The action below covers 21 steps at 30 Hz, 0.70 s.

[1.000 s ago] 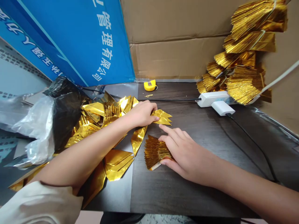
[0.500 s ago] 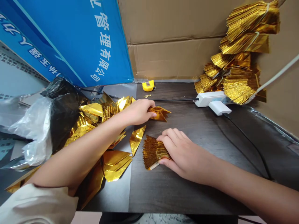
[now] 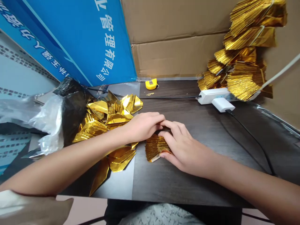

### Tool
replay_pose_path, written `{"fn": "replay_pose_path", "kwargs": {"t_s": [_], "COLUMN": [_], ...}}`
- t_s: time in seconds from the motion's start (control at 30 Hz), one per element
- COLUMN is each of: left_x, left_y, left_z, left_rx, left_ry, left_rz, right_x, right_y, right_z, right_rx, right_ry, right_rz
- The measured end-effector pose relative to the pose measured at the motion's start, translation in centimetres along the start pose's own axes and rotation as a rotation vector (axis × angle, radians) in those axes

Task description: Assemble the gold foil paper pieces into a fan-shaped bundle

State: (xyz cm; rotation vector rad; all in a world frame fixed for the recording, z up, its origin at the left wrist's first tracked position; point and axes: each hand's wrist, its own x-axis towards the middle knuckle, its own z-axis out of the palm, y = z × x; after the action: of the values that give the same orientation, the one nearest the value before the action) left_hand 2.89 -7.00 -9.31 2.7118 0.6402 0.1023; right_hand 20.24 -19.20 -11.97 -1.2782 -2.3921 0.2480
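Observation:
My right hand (image 3: 181, 147) is closed around a fanned stack of folded gold foil paper (image 3: 156, 147), pressed on its side against the dark tabletop. The pleated edges spread toward the left, and a pale strip shows along the bottom. My left hand (image 3: 148, 125) meets the right fingertips at the far end of the stack, its fingers bent together. The gold foil piece it carried a moment ago is hidden behind the fingers. Under and beyond my left forearm lies a loose heap of folded gold foil pieces (image 3: 98, 126).
Banded gold paper bundles (image 3: 246, 78) are piled at the back right beside a white power strip (image 3: 211, 95) with a plugged-in adapter (image 3: 223, 105). A yellow tape measure (image 3: 151, 84) sits near the cardboard wall (image 3: 168, 56). Plastic bags (image 3: 53, 115) lie at the left.
My left hand has come nearer and right, bringing its gold foil piece to the stack under my right hand. The right hand keeps its hold. The view has shifted slightly.

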Motion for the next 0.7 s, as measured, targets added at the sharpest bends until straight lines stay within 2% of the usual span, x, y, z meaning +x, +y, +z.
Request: {"fn": "replay_pose_path", "kwargs": {"t_s": [0.07, 0.17, 0.43, 0.57, 0.7], "left_x": [-0.2, -0.2, -1.2, -1.7, -2.0], "left_y": [-0.6, -1.3, -1.5, -1.5, -1.8], "left_z": [0.6, 0.5, -0.1, 0.4, 1.5], "left_rx": [-0.018, -0.038, -0.081, -0.120, -0.314], "left_ry": [0.010, -0.020, -0.141, -0.132, -0.079], "left_rz": [0.026, 0.050, 0.168, 0.158, 0.097], "right_x": [-0.2, -0.3, 0.4, 0.6, 0.7], "right_y": [-0.1, 0.1, 0.6, 0.5, 0.8], "right_z": [0.3, 0.6, -0.1, -0.2, -0.1], "right_rx": [-0.040, -0.074, 0.038, 0.034, 0.055], "right_ry": [0.036, 0.036, -0.109, -0.122, -0.113], "right_rz": [0.005, 0.031, 0.013, 0.012, 0.008]}}
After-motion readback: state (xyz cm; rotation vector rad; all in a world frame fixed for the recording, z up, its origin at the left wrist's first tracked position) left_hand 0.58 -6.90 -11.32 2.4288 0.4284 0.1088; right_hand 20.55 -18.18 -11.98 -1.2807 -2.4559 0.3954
